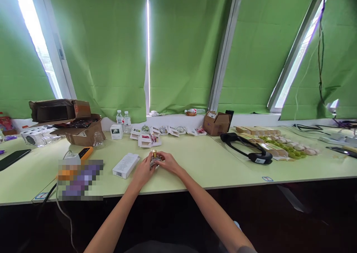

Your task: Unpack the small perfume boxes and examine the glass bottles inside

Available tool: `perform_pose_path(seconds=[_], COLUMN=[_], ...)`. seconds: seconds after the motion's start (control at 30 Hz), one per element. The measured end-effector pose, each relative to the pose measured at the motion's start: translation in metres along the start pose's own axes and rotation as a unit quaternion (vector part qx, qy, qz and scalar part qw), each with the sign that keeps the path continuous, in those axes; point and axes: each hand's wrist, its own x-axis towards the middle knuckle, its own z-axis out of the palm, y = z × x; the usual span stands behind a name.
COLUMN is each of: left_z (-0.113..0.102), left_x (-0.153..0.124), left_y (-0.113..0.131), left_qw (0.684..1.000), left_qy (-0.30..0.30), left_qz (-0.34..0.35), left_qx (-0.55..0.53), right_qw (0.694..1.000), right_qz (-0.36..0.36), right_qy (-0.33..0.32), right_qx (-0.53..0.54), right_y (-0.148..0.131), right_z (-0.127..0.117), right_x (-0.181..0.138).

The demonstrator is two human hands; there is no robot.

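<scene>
Close to the table's front edge, both hands are closed around a small clear glass perfume bottle [155, 159] with a gold top, standing upright. My left hand [143, 170] grips its left side, and my right hand [169, 162] grips the right side. Fingers cover much of the glass, so its full shape is hidden. Just left of my left hand lies a white carton [126, 165] with printed text and a barcode. Beyond the hands, an opened white box [144, 140] with a pink picture lies near a pink item.
Several opened small boxes [173, 131] line the table's back. A cardboard box [216, 123], a black headset [247, 148] and egg-shaped items [299, 147] are to the right. Leftward are a torn carton [83, 132], water bottles [127, 122] and an orange power strip [86, 154] with cables.
</scene>
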Motion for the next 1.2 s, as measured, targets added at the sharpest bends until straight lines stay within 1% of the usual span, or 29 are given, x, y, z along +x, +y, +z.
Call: perform_pose_path(seconds=[0.07, 0.13, 0.2, 0.27, 0.33, 0.5, 0.63, 0.77, 0.87, 0.97, 1.07, 1.2], left_z=[0.002, 0.003, 0.002, -0.001, -0.004, -0.009, -0.005, 0.0, 0.002, 0.001, 0.001, 0.001], left_x=[0.0, 0.0, 0.0, 0.001, 0.002, 0.0, -0.004, -0.008, -0.009, -0.01, -0.008, -0.007], left_y=[0.0, 0.001, 0.003, 0.003, 0.003, 0.004, 0.003, 0.0, -0.002, -0.003, -0.004, -0.003], left_qw=[1.0, 0.999, 0.996, 0.991, 0.989, 0.979, 0.952, 0.931, 0.926, 0.93, 0.94, 0.945], left_qy=[0.011, 0.037, 0.074, 0.108, 0.127, 0.165, 0.201, 0.198, 0.176, 0.148, 0.129, 0.122], left_qz=[0.002, 0.018, 0.036, 0.037, 0.023, -0.024, -0.095, -0.148, -0.154, -0.137, -0.112, -0.098], left_qx=[0.013, 0.025, 0.046, 0.067, 0.078, 0.113, 0.209, 0.269, 0.298, 0.306, 0.297, 0.287], right_qw=[1.0, 1.0, 0.999, 0.995, 0.99, 0.977, 0.97, 0.967, 0.967, 0.966, 0.961, 0.946], right_qz=[-0.005, 0.006, 0.028, 0.046, 0.062, 0.108, 0.13, 0.135, 0.135, 0.132, 0.104, 0.014], right_qy=[-0.007, 0.001, 0.024, 0.053, 0.079, 0.121, 0.129, 0.126, 0.123, 0.125, 0.162, 0.234], right_qx=[-0.019, -0.028, -0.037, -0.065, -0.099, -0.139, -0.162, -0.176, -0.181, -0.183, -0.199, -0.225], right_y=[0.002, 0.007, 0.012, 0.018, 0.024, 0.033, 0.035, 0.034, 0.031, 0.028, 0.024, 0.015], right_z=[-0.002, -0.005, -0.009, -0.013, -0.016, -0.021, -0.02, -0.019, -0.018, -0.017, -0.016, -0.015], right_x=[0.0, -0.001, -0.003, -0.004, -0.005, -0.004, -0.005, -0.006, -0.007, -0.009, -0.01, -0.011])
